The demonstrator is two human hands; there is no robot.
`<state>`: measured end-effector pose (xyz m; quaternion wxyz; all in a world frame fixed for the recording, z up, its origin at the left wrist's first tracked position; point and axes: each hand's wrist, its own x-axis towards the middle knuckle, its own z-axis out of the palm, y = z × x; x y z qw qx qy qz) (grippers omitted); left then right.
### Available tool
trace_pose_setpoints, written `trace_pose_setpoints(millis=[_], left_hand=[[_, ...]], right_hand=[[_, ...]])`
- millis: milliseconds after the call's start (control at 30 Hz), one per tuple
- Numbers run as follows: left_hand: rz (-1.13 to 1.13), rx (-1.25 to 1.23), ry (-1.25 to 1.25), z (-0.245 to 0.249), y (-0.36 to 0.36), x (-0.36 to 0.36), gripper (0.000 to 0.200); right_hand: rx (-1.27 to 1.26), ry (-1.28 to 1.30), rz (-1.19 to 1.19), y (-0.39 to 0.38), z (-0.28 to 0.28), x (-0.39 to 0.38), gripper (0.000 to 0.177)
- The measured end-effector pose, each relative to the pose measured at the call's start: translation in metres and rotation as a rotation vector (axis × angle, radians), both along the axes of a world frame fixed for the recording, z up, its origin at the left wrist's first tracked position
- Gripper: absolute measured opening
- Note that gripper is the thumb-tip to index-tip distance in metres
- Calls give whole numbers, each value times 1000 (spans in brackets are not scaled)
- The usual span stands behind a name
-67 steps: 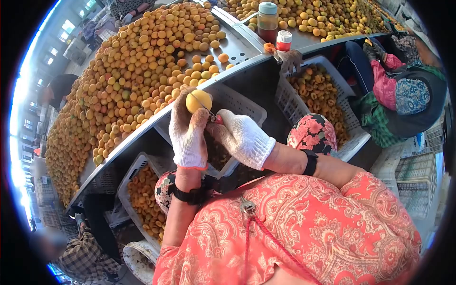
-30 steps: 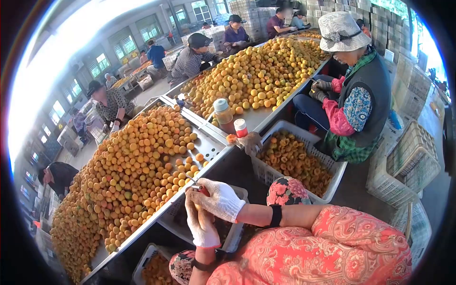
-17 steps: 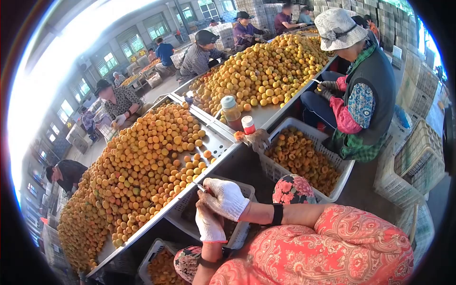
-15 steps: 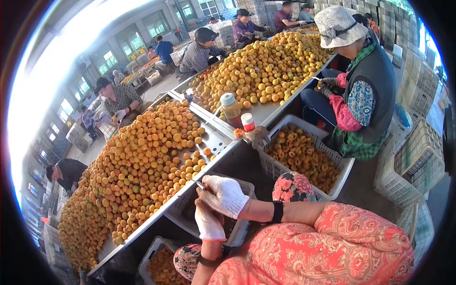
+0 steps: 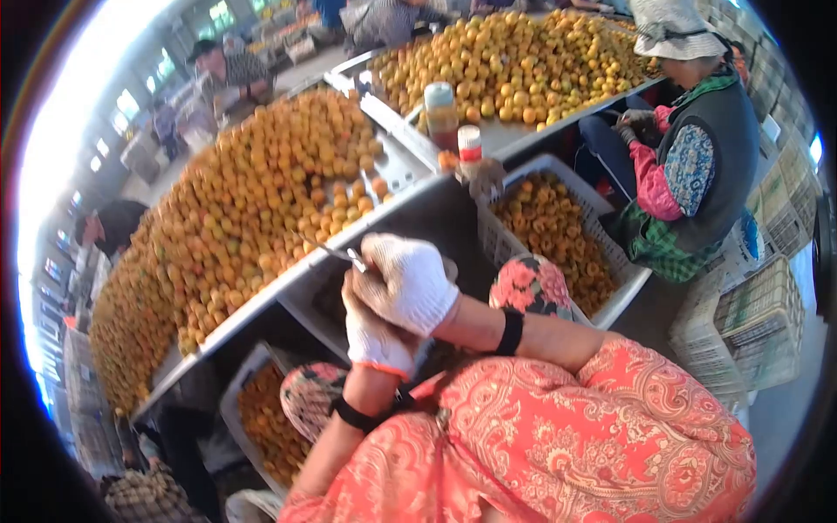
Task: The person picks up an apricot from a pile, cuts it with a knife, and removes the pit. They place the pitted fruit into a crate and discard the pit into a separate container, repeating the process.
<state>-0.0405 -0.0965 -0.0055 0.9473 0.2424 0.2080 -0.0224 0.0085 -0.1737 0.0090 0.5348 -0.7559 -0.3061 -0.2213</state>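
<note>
White gloves cover both hands, which meet above a crate [image 5: 305, 318] beside the metal table edge. My right hand [image 5: 410, 281] is closed around a small metal tool [image 5: 356, 259] whose thin tip points up and left. Just below and touching it, my left hand [image 5: 375, 336] has its fingers curled; what they hold, if anything, is hidden. Piled whole orange fruit [image 5: 253, 209] lies on the table beyond the hands. A crate of cut fruit [image 5: 558, 235] stands to the right, another crate of cut fruit [image 5: 275, 418] at lower left.
A lidded jar [image 5: 440, 113] and a red-and-white bottle [image 5: 469, 144] stand at the table divider. A co-worker in a pale hat [image 5: 697, 157] sits at right, near stacked crates [image 5: 758, 322]. More people sit around the tables. A second fruit pile [image 5: 514, 65] lies beyond.
The view has tilted down and shifted. My hands remain together, with the tool's tip showing more clearly. The co-worker at right has lowered their hands slightly.
</note>
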Motion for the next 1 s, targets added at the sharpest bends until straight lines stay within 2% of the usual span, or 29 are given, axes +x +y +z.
trace_pose_setpoints(millis=[67,133,200,267,367,400,467,500,533,600,633,667,733,767,800,833,867,933,967,1000], left_hand=[[-52,-30,22,3,-4,-9,55],[-34,84,305,1,-5,-11,64],[-37,180,429,-1,-8,-11,65],[-54,165,438,-11,-6,-12,63],[-240,26,254,-18,0,-7,54],[-243,22,262,-22,2,-6,54],[-386,27,197,-30,3,-2,54],[-379,59,229,-22,2,-3,54],[-388,-2,254,-10,0,2,55],[-447,3,170,-14,9,12,54],[-484,21,-22,-23,18,15,55],[-375,36,71,-24,25,17,57],[-427,-166,-156,-38,37,26,56],[-425,-162,-157,-46,37,24,56],[-245,-95,-115,-32,17,20,54],[-64,-32,-72,-25,7,17,55],[-174,-228,-155,-51,27,21,53],[-85,-190,48,-34,24,12,51],[-78,-190,47,-39,30,8,51],[-227,-202,-108,-47,39,6,50]], right_hand=[[-43,-37,32,-3,-5,1,21],[-127,-16,20,-7,-10,0,22],[-115,-49,46,-10,-16,2,23],[-123,-30,77,-15,-21,5,23],[-175,-88,178,-22,-23,13,16],[-179,-80,177,-24,-25,17,16],[-116,-206,329,-28,-30,26,12],[25,-168,382,-27,-37,34,12],[25,50,337,-24,-41,40,7],[598,685,497,-27,-42,48,10],[709,699,506,-29,-40,48,11],[821,705,515,-32,-36,49,13],[765,639,511,-33,-36,46,18],[621,537,469,-30,-36,38,16],[475,434,425,-26,-35,32,15],[367,387,504,-18,-41,27,11],[91,256,420,-22,-40,25,9],[303,157,472,-20,-37,25,10],[645,299,567,-13,-35,23,6],[635,278,492,-18,-31,30,17]])
